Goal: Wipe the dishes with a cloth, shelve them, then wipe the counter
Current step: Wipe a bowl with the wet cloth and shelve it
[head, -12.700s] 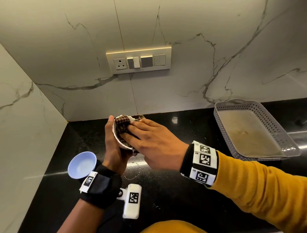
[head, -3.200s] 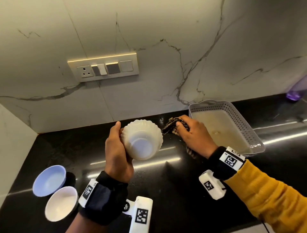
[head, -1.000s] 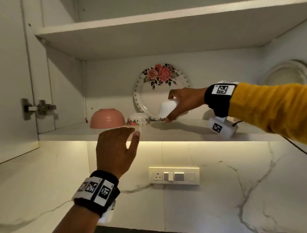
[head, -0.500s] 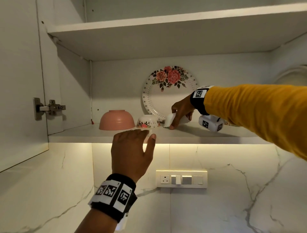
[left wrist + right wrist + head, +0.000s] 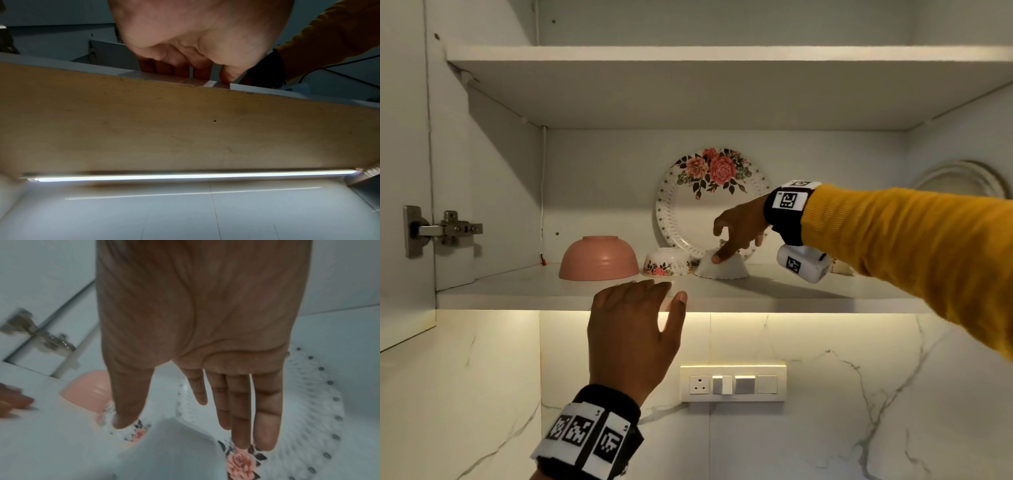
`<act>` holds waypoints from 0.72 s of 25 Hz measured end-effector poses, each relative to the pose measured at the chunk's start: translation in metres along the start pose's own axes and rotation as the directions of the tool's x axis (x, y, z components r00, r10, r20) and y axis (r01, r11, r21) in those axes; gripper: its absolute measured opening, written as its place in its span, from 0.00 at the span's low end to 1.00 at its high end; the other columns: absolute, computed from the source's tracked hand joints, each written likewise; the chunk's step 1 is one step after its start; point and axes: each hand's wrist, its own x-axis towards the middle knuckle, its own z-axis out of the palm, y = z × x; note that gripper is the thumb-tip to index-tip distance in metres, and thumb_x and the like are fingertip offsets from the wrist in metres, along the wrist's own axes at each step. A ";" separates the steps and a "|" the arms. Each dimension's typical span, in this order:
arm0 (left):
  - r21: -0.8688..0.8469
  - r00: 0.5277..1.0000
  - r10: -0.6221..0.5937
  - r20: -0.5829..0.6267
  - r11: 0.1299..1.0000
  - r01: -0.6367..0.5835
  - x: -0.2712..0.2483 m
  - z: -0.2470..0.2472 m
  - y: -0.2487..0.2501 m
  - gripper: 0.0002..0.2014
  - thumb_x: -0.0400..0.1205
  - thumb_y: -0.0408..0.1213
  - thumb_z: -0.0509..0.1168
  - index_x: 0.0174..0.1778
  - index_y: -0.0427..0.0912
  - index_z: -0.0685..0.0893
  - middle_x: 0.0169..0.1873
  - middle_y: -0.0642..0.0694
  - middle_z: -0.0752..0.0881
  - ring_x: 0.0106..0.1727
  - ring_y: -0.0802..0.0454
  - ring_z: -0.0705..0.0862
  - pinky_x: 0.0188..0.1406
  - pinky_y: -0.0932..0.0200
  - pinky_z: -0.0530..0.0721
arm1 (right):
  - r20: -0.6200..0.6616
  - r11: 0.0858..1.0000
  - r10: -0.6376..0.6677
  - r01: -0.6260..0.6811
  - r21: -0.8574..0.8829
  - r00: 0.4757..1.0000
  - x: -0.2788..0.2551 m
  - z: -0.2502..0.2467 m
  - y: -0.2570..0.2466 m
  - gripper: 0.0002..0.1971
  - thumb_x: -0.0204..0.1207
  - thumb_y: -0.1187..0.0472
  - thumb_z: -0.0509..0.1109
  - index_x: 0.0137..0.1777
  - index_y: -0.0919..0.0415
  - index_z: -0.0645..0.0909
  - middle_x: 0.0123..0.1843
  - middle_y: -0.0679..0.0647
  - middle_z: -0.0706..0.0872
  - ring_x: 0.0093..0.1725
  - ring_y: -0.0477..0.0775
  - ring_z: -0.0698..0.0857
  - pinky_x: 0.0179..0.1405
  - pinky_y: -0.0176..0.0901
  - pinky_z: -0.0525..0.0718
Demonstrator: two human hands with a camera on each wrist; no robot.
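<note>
A white fluted bowl (image 5: 722,270) stands upside down on the lower cupboard shelf (image 5: 808,291), in front of a floral plate (image 5: 709,202). My right hand (image 5: 732,240) hovers over the bowl with fingers spread, and one fingertip (image 5: 717,258) touches its top. In the right wrist view the fingers (image 5: 242,410) are straight and hold nothing. My left hand (image 5: 654,291) rests on the shelf's front edge, fingers lying on top and thumb against the front. The left wrist view shows those fingers (image 5: 201,69) over the edge. No cloth is in view.
A pink bowl (image 5: 599,258) and a small floral bowl (image 5: 667,263) stand upside down left of the white bowl. A white plate (image 5: 962,178) leans at the far right. The open door's hinge (image 5: 441,229) is at the left, a switch panel (image 5: 732,383) below.
Half a second ago my right hand held the white bowl tilted at the shelf. The bowl now stands upside down and the hand has let go. My left hand stays at the edge.
</note>
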 end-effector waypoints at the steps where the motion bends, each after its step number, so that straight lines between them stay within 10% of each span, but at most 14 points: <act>1: 0.002 1.000 -0.003 0.004 1.000 0.003 0.000 -0.001 -0.001 0.22 0.86 0.57 0.62 0.60 0.46 0.94 0.56 0.46 0.94 0.58 0.44 0.92 0.69 0.43 0.80 | -0.073 0.998 -0.058 0.056 -0.019 0.996 -0.014 -0.002 -0.003 0.44 0.73 0.30 0.77 0.83 0.53 0.70 0.64 0.52 0.86 0.56 0.53 0.89 0.53 0.50 0.92; 8: -0.166 0.985 -0.115 0.126 0.977 0.135 0.021 -0.018 0.024 0.27 0.83 0.64 0.56 0.51 0.51 0.94 0.44 0.51 0.95 0.41 0.50 0.89 0.55 0.48 0.85 | -0.567 0.934 -0.356 0.309 -0.181 0.743 -0.132 0.034 -0.020 0.26 0.80 0.30 0.68 0.70 0.43 0.83 0.61 0.38 0.90 0.52 0.40 0.88 0.48 0.42 0.87; 14: -0.651 0.999 0.021 0.032 0.759 0.005 0.000 -0.028 0.086 0.09 0.85 0.54 0.64 0.49 0.61 0.90 0.48 0.76 0.87 0.52 0.70 0.87 0.52 0.70 0.80 | -0.851 0.914 -0.215 0.405 -0.003 0.479 -0.216 0.113 -0.014 0.13 0.85 0.43 0.67 0.56 0.46 0.90 0.49 0.37 0.92 0.46 0.41 0.90 0.39 0.46 0.87; 18: -0.738 0.963 0.169 0.210 0.673 0.043 -0.056 0.006 0.116 0.13 0.85 0.52 0.64 0.43 0.56 0.92 0.41 0.66 0.92 0.44 0.62 0.91 0.41 0.69 0.84 | -0.836 0.892 -0.033 0.393 0.222 0.548 -0.247 0.195 0.022 0.10 0.86 0.48 0.71 0.50 0.49 0.91 0.45 0.38 0.92 0.44 0.44 0.90 0.41 0.38 0.86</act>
